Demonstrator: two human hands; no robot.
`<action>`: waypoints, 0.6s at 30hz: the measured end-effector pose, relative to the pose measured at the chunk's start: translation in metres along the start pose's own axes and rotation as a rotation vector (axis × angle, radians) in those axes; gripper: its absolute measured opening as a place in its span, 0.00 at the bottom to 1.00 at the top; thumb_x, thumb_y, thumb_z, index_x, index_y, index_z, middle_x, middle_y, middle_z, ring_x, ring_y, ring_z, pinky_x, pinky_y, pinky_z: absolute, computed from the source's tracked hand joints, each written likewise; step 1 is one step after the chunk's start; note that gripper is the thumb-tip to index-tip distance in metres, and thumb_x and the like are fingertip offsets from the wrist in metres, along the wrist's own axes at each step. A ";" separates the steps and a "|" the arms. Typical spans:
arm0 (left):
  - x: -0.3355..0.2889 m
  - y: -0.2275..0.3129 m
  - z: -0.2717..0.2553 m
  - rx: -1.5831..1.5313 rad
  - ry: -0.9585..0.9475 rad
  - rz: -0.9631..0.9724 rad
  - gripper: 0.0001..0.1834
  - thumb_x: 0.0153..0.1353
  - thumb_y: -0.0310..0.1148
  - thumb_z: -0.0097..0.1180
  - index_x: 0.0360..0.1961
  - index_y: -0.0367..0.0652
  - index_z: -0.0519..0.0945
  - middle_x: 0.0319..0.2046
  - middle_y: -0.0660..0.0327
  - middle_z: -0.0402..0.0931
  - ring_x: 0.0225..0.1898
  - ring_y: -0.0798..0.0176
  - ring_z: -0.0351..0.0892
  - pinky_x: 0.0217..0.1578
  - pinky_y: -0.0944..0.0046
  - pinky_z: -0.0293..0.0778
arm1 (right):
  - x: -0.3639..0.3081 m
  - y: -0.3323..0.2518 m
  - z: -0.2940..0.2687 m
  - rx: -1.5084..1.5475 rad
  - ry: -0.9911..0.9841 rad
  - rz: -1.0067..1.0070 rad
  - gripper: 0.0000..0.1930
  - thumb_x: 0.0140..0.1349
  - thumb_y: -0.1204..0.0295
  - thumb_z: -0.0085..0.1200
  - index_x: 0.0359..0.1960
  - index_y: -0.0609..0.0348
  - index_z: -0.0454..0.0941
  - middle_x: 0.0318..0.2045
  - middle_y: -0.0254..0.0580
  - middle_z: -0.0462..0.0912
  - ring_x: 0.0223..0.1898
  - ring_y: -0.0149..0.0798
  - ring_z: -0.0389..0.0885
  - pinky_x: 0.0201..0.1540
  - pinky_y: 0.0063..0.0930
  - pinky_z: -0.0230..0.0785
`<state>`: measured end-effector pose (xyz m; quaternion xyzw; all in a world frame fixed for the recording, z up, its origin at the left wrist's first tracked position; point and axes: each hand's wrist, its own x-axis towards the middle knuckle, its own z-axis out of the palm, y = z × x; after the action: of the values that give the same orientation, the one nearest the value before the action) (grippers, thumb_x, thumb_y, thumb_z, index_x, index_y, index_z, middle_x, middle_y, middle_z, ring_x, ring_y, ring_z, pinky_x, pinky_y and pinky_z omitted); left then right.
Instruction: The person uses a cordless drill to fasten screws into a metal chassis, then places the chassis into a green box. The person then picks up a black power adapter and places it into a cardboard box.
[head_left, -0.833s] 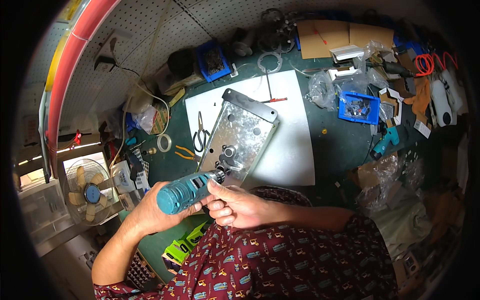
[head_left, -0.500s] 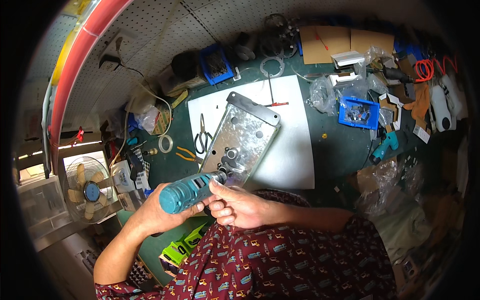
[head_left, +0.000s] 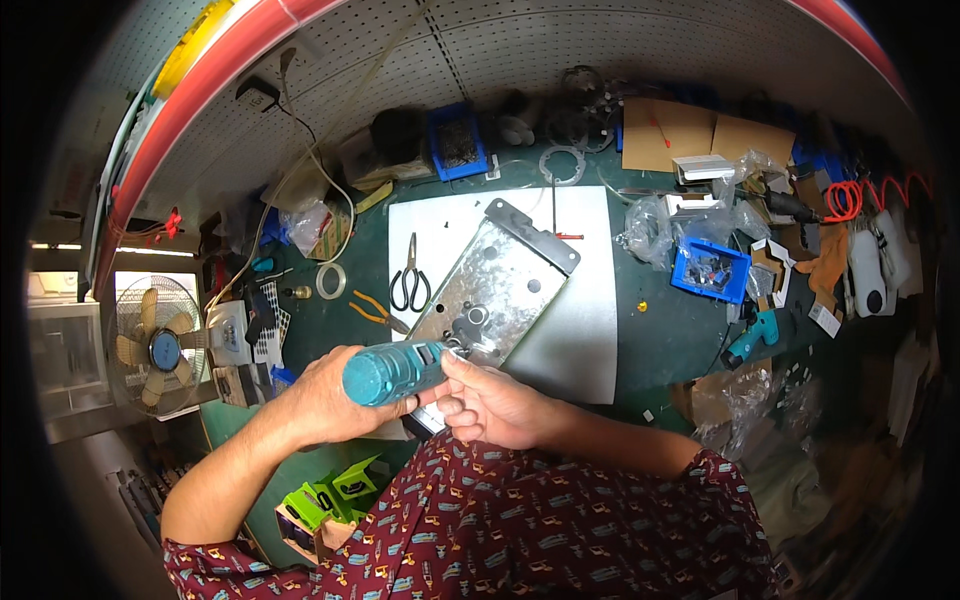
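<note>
A teal cordless drill (head_left: 395, 373) lies sideways in my left hand (head_left: 330, 398), whose fingers wrap round its grip. The drill's front end points right, toward the near end of a silvery metal box (head_left: 500, 275) with holes and a dark end bracket (head_left: 530, 236). Beside the drill's nose is my right hand (head_left: 500, 405), with its thumb against the front end and its fingers curled. What those fingers pinch, if anything, is hidden. A round metal boss (head_left: 476, 316) stands on the box, just beyond the drill's tip.
Under the box lies a white sheet (head_left: 590, 340) bearing black-handled scissors (head_left: 411, 280). Orange-handled pliers (head_left: 375, 310) rest at its left edge. To the right are a blue parts bin (head_left: 711, 270) and a second teal drill (head_left: 750, 338). A fan (head_left: 162, 350) stands far left.
The whole view has shifted, with the bench sitting lower in the picture. My hands and the drill stay at the near end of the box, with little change between them.
</note>
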<state>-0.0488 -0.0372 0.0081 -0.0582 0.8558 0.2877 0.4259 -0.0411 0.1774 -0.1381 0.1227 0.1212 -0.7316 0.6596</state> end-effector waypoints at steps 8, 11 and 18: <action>-0.002 0.005 0.000 0.082 0.037 -0.019 0.20 0.61 0.48 0.74 0.46 0.47 0.88 0.38 0.51 0.90 0.44 0.45 0.90 0.49 0.51 0.84 | -0.005 -0.005 -0.005 -0.134 0.077 -0.072 0.34 0.78 0.42 0.50 0.54 0.70 0.78 0.28 0.27 0.66 0.24 0.24 0.61 0.26 0.23 0.59; -0.007 0.005 0.002 0.153 0.050 -0.056 0.19 0.61 0.48 0.74 0.44 0.46 0.88 0.37 0.51 0.90 0.43 0.45 0.90 0.48 0.51 0.84 | -0.017 -0.008 -0.024 -0.427 0.167 -0.246 0.30 0.79 0.45 0.50 0.50 0.69 0.81 0.27 0.29 0.69 0.25 0.24 0.66 0.26 0.24 0.62; -0.026 -0.016 0.016 -0.174 0.162 0.132 0.15 0.64 0.38 0.73 0.44 0.38 0.87 0.33 0.54 0.90 0.28 0.65 0.90 0.40 0.59 0.86 | -0.059 -0.077 -0.058 -1.120 1.008 -1.178 0.09 0.64 0.76 0.68 0.44 0.64 0.84 0.28 0.27 0.74 0.30 0.22 0.68 0.33 0.20 0.66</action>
<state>-0.0156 -0.0461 0.0132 -0.0616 0.8612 0.3827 0.3289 -0.1105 0.2597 -0.1712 0.0093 0.7655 -0.6430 0.0188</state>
